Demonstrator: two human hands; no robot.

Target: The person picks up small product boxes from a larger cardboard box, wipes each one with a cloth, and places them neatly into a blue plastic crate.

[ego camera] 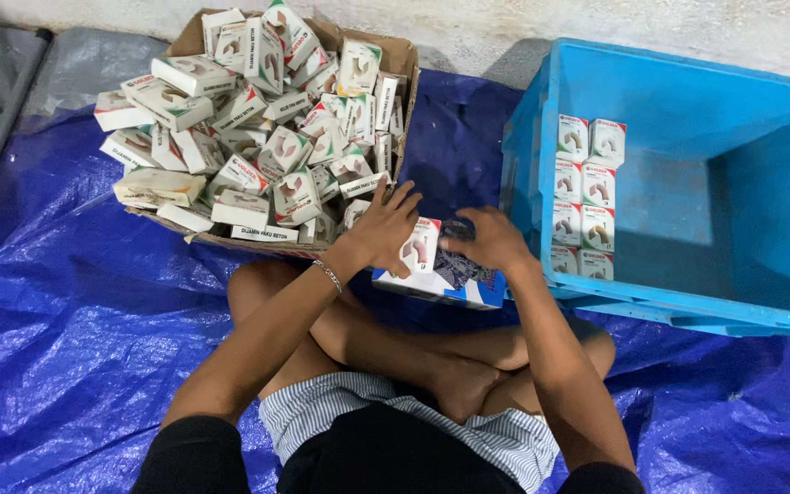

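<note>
hands, left (384, 229) and right (491, 238), both grasp small boxes (438, 270) between the carton (409, 69) and the blue crate (688, 101).

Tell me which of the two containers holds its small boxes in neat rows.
The blue crate on the right: its small boxes stand in two tidy columns against its left wall. Those in the cardboard carton lie heaped at all angles.

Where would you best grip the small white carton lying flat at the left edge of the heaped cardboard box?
Judging by its pose, take the small white carton across its two long sides, coming from above and the left. It lies flat on top of the heap in the brown cardboard box, its outer end free, while neighbouring cartons crowd its right side.
</note>
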